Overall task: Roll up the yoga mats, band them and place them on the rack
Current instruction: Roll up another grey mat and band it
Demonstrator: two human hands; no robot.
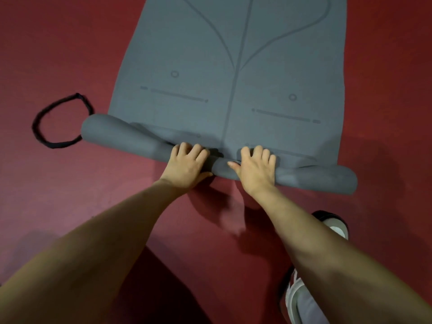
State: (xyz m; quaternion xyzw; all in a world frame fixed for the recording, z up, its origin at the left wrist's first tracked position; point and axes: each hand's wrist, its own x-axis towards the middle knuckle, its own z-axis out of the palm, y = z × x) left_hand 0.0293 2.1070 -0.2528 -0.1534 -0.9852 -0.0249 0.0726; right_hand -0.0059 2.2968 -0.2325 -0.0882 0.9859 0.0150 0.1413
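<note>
Left hand [188,163] and right hand [254,168], fingers curled, are pressed onto the rolled end of the grey yoga mat [233,66] at frame centre; even pressure is advised, since the roll appears looser at its ends.

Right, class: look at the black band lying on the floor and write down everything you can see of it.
The black band is a thin closed loop, soft and fabric-like by its look, lying flat on the red floor in a rough, slightly squashed ring. A small thicker kink sits at its far side. It lies off the rolled end of the grey yoga mat; its near right part meets or slips just under that roll, which of the two is unclear. Neither hand touches it.
</note>
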